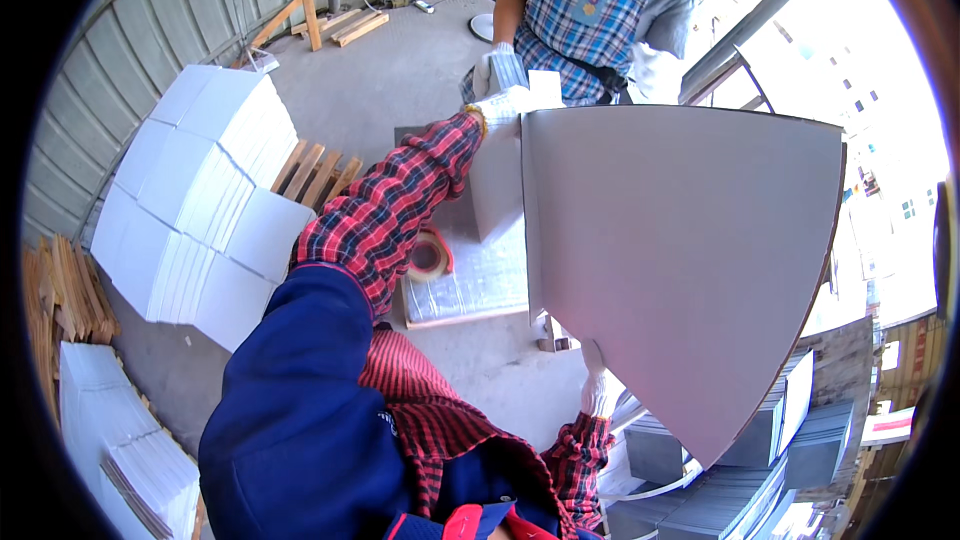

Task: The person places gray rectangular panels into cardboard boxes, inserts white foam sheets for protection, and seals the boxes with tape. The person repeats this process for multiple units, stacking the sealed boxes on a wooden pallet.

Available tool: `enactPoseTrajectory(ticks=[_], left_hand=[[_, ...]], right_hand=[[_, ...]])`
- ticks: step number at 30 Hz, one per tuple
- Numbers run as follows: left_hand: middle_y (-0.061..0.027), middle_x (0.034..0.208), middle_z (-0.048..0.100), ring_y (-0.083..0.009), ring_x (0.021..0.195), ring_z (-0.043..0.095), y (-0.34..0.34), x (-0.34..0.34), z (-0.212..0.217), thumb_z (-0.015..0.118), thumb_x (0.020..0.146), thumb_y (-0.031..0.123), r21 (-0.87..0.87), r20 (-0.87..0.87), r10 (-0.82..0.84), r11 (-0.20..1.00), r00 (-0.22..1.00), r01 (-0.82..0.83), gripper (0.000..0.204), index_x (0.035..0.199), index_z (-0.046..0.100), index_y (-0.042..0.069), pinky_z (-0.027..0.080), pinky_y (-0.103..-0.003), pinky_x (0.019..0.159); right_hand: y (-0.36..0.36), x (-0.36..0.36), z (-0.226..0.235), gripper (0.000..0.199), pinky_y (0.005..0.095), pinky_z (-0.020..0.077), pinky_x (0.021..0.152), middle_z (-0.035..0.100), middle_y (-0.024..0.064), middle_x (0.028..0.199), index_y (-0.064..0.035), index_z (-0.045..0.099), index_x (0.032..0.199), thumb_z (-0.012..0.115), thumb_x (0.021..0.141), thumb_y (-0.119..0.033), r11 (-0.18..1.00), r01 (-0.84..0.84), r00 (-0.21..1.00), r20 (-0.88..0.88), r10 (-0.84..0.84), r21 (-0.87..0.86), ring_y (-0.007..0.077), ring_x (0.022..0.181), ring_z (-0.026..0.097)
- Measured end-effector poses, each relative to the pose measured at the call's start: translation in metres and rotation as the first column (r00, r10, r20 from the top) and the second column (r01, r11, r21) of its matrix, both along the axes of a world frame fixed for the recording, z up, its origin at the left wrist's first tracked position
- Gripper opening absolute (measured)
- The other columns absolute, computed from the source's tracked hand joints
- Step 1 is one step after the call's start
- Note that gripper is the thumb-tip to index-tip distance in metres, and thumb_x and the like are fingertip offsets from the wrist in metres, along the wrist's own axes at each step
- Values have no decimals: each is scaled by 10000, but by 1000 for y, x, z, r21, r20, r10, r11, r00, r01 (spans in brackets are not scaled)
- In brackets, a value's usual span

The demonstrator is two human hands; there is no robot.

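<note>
A large grey-white cardboard sheet stands up before me, with a narrow folded flap along its left side. My left hand, in a white glove, is closed at the sheet's upper left corner; its fingertips are partly hidden. Down at the lower edge, my gloved right hand grips the same sheet, thumb on the near face and the other fingers out of sight. Left of the flap, a roll of tape lies on a low work surface covered in shiny film.
A co-worker in a checked apron and white gloves stands across from me. White cardboard stacks rise at left beside a wooden pallet; another stack is lower left. Grey cardboard bundles lie lower right. Wood pieces lie behind.
</note>
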State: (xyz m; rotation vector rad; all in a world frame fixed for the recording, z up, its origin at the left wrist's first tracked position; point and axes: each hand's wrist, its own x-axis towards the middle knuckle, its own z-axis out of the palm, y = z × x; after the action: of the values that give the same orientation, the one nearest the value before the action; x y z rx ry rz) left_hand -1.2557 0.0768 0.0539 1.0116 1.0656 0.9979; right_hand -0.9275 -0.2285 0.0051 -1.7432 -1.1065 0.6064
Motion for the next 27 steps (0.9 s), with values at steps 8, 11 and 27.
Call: enactPoseTrajectory(ticks=[8, 11, 27], left_hand=[[-111, 1297, 606, -210, 1136, 627, 114, -41, -41, 530, 1012, 400, -5, -171, -144, 989, 975, 145, 521, 1385, 504, 38, 510, -375, 970], [-122, 1305, 603, -220, 1146, 624, 141, -48, -59, 525, 1010, 414, -4, -214, -205, 978, 955, 209, 543, 1389, 501, 26, 502, -379, 981], [-125, 1186, 677, -225, 1077, 648, 250, -123, -87, 440, 1045, 360, 190, -788, -118, 887, 604, 421, 407, 1312, 605, 101, 501, -337, 912]], right_hand=[[42, -49, -5, 436, 396, 523, 834, 672, 125, 1092, -28, 666, 1143, 804, 771, -209, 994, 102, 994, -29, -103, -30, 205, 963, 627], [46, -74, 2, 410, 407, 528, 818, 687, 124, 1048, -40, 683, 1103, 792, 770, -252, 990, 131, 975, 186, -121, -43, 220, 931, 642], [183, -175, 85, 299, 379, 537, 694, 719, 71, 833, -62, 734, 931, 721, 758, -306, 992, -65, 858, 502, 109, -103, 238, 738, 673]])
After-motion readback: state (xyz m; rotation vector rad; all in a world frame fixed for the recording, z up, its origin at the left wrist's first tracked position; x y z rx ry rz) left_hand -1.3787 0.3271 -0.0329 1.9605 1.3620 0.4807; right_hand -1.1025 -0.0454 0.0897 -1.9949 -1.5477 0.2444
